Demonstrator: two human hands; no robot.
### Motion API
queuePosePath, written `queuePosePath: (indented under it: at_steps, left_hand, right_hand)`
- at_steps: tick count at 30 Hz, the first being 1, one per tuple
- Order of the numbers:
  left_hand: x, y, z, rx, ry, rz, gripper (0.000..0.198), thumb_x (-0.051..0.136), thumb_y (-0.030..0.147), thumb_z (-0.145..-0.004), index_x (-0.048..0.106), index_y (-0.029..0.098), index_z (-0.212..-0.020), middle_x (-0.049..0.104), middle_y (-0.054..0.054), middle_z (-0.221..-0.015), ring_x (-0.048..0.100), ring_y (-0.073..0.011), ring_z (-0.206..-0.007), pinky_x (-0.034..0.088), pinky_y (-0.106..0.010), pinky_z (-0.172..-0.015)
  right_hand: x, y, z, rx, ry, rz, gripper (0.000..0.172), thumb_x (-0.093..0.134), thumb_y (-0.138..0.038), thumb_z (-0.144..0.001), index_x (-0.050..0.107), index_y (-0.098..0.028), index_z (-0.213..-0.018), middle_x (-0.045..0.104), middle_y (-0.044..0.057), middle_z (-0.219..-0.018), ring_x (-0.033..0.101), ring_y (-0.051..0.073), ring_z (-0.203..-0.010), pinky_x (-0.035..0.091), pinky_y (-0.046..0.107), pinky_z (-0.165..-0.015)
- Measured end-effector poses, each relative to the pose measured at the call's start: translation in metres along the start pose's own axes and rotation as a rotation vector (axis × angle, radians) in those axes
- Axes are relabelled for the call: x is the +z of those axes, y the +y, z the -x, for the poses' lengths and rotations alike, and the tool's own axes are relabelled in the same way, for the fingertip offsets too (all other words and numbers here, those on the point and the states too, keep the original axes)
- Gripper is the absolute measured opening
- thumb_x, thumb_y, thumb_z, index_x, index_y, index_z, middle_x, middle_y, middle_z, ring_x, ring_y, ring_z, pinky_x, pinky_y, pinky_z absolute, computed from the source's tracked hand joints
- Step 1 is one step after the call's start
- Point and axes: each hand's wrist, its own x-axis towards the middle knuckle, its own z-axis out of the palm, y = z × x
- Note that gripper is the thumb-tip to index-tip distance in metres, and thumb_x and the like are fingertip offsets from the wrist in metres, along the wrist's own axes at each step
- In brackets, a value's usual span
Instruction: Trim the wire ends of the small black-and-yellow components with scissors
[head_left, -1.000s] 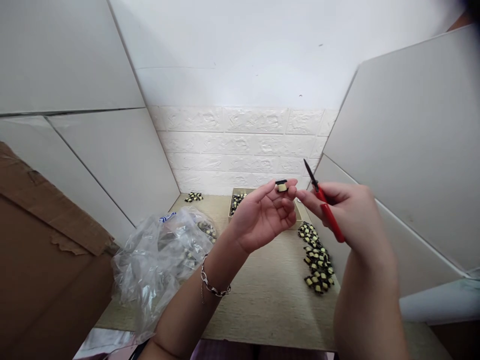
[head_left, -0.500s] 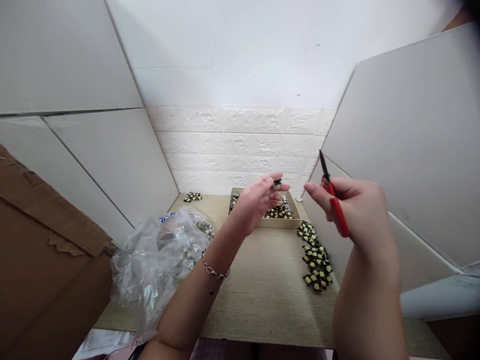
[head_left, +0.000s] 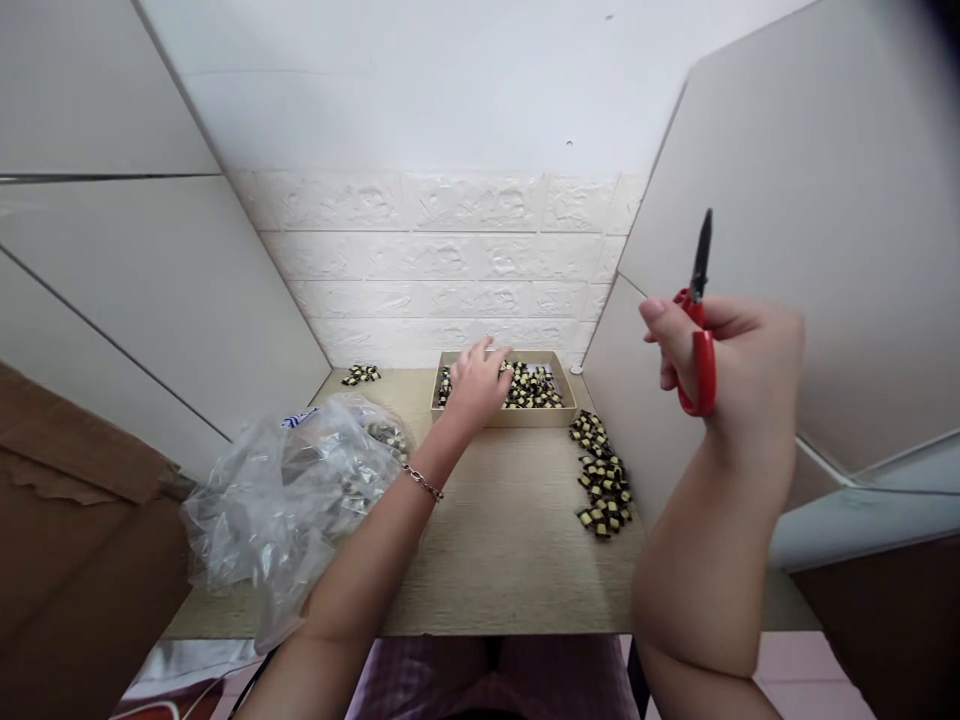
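My left hand [head_left: 478,380] is over the left part of a shallow cardboard box [head_left: 517,418], fingers spread, with nothing visible in them. Many small black-and-yellow parts [head_left: 534,388], resembling little wound coils, lie in the box; my hand hides some of them. Raised at the right, my right hand [head_left: 739,365] grips red-handled scissors [head_left: 703,365], their dark pointed blades upward. Along the table's right side lies a pile of the same parts [head_left: 602,480], and a small cluster [head_left: 361,375] sits at the back left.
A crumpled clear plastic bag [head_left: 281,510] with more parts covers the table's left side. Grey panels [head_left: 142,290] stand left and right, with a white brick-patterned wall [head_left: 442,250] behind. Brown cardboard [head_left: 75,540] is at the lower left of the table [head_left: 510,560].
My left hand has moved down over the box and opened; the small part it held no longer shows in it. My right hand has risen with the scissors, and the view has shifted.
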Motion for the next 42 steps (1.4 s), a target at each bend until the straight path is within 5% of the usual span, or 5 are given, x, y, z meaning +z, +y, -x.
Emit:
queuePosePath:
  at_steps: [3, 6, 13, 32, 42]
  left_hand:
    - [0.008, 0.025, 0.009, 0.269, -0.164, 0.073, 0.028, 0.044, 0.028, -0.083, 0.058, 0.024, -0.107, 0.059, -0.003, -0.107, 0.051, -0.0151, -0.101, 0.038, -0.029, -0.091]
    - [0.030, 0.041, 0.022, 0.605, -0.392, 0.118, 0.029, 0.047, 0.033, -0.082, 0.060, 0.019, -0.104, 0.061, -0.005, -0.095, 0.054, -0.0143, -0.090, 0.042, -0.025, -0.081]
    - [0.075, 0.045, 0.035, 0.797, -0.479, 0.053, 0.019, 0.055, 0.028, -0.078, 0.066, 0.026, -0.093, 0.062, -0.002, -0.098, 0.054, -0.0141, -0.088, 0.040, -0.025, -0.077]
    - [0.087, 0.043, 0.040, 0.696, -0.530, 0.023, 0.016, 0.059, 0.025, -0.073, 0.063, 0.014, -0.084, 0.061, -0.009, -0.094, 0.053, -0.0185, -0.090, 0.041, -0.028, -0.078]
    - [0.035, 0.028, 0.014, 0.493, -0.435, 0.317, 0.021, 0.063, 0.030, -0.070, 0.063, 0.015, -0.084, 0.062, -0.007, -0.096, 0.053, -0.0174, -0.094, 0.040, -0.031, -0.086]
  right_hand:
    - [-0.001, 0.001, -0.001, 0.001, -0.015, -0.007, 0.030, 0.062, -0.042, -0.070, 0.055, -0.019, -0.052, 0.035, -0.005, -0.039, 0.034, 0.008, -0.035, 0.021, 0.025, -0.037]
    - [-0.004, 0.004, -0.002, -0.022, -0.041, 0.008, 0.031, 0.060, -0.042, -0.072, 0.054, -0.019, -0.053, 0.036, -0.005, -0.040, 0.034, 0.008, -0.036, 0.019, 0.025, -0.037]
    - [-0.009, 0.001, 0.000, -0.026, -0.062, -0.005, 0.033, 0.059, -0.043, -0.072, 0.054, -0.016, -0.054, 0.033, -0.006, -0.041, 0.028, 0.005, -0.038, 0.017, 0.024, -0.039]
    - [-0.008, -0.016, 0.002, 0.045, -0.110, 0.039, 0.041, 0.062, -0.037, -0.069, 0.039, -0.017, -0.042, 0.026, -0.006, -0.040, 0.024, 0.005, -0.040, 0.015, 0.025, -0.042]
    - [-0.007, 0.001, -0.003, 0.004, -0.075, 0.006, 0.040, 0.059, -0.047, -0.070, 0.045, -0.018, -0.047, 0.035, -0.005, -0.042, 0.033, 0.007, -0.039, 0.021, 0.024, -0.040]
